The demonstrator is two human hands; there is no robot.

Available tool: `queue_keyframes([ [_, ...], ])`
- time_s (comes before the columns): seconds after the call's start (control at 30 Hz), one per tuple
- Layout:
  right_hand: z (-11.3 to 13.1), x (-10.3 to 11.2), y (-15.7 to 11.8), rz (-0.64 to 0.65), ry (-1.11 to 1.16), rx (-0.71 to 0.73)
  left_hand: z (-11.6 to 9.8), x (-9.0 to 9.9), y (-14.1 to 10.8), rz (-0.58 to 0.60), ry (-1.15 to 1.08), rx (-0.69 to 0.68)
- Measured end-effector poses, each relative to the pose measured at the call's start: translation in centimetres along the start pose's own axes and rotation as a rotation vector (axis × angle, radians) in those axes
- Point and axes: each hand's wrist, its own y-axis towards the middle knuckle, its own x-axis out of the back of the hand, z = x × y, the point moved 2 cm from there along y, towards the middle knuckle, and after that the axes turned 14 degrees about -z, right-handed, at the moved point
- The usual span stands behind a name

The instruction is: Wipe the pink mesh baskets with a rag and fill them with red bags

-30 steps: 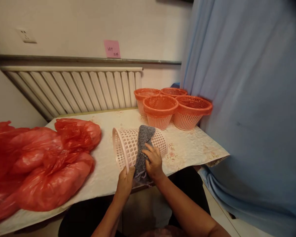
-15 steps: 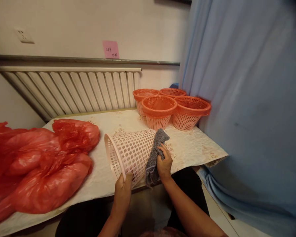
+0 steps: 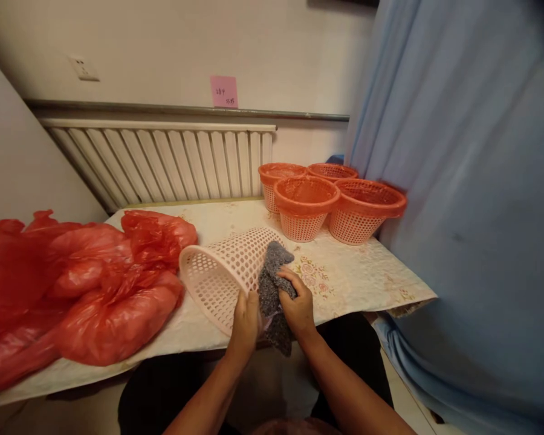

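Flowered tabletop [image 3: 367, 278], red bags [image 3: 118, 308], four lined baskets [image 3: 301, 227]

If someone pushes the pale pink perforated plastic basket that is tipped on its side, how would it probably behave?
The basket is probably light, being so full of holes. It seems fairly stiff, showing no clear bend in the left hand. Being round and tapered, it might roll along a curve.

pink basket [image 3: 240, 254] (perforated) | tipped sideways | grey cloth [image 3: 268, 284] | crumpled along its side

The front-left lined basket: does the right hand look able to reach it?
Probably yes: only patterned tablecloth shows between the right hand and front-left lined basket, though this hand holds the gray cloth.
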Motion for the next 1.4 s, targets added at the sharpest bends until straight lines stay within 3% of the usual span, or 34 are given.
queue_keyframes([
  [0.13, 2.4, -0.1, 0.1, 0.138, -0.067, 0.234, -0.4, -0.8, -0.4, 0.211, -0.013, -0.123],
  [0.3, 2.6, -0.3, -0.1, 0.178, -0.289, 0.419, -0.8, -0.2, 0.1, 0.355, 0.176, -0.247],
  [0.37, 2.1, -0.2, 0.2, 0.194, -0.329, 0.449, -1.1, 0.7, 1.0, 0.293, 0.259, -0.336],
  [0.5, 0.7, 1.3, 1.7, 0.211, -0.332, 0.445, -2.9, 3.1, 3.9, -0.157, 0.446, -0.767],
  [0.57, -0.2, 2.3, 2.5, 0.217, -0.324, 0.434, -3.9, 3.9, 5.8, -0.281, 0.597, -0.965],
  [0.63, -1.0, 3.2, 3.2, 0.218, -0.314, 0.418, -4.6, 4.3, 7.9, -0.254, 0.763, -1.043],
  [0.77, -2.5, 4.4, 4.0, 0.196, -0.279, 0.341, -5.5, 4.3, 10.7, 0.004, 0.984, -1.007],
  [0.9, -4.1, 6.0, 5.4, 0.064, -0.231, 0.084, -6.3, 3.9, 9.4, 0.097, 1.165, -0.99],
  [1.0, -4.0, 7.6, 7.0, -0.203, -0.203, -0.148, -6.4, 3.3, 7.1, 0.125, 1.237, -0.996],
  [1.07, -2.5, 8.2, 7.6, -0.382, -0.182, -0.169, -6.4, 2.6, 5.7, 0.158, 1.259, -0.996],
  [1.13, -0.1, 7.7, 7.6, -0.449, -0.167, -0.077, -6.3, 1.9, 4.6, 0.19, 1.263, -0.997],
  [1.2, 2.6, 6.4, 6.8, -0.355, -0.151, 0.087, -6.3, 1.1, 3.9, 0.195, 1.26, -0.994],
  [1.27, 4.8, 4.5, 5.4, -0.162, -0.131, 0.297, -6.2, 0.5, 3.4, 0.169, 1.237, -0.991],
  [1.4, 6.8, 1.5, 3.3, 0.192, -0.26, 0.639, -5.5, 0.2, 3.4, 0.087, 1.065, -1.014],
])
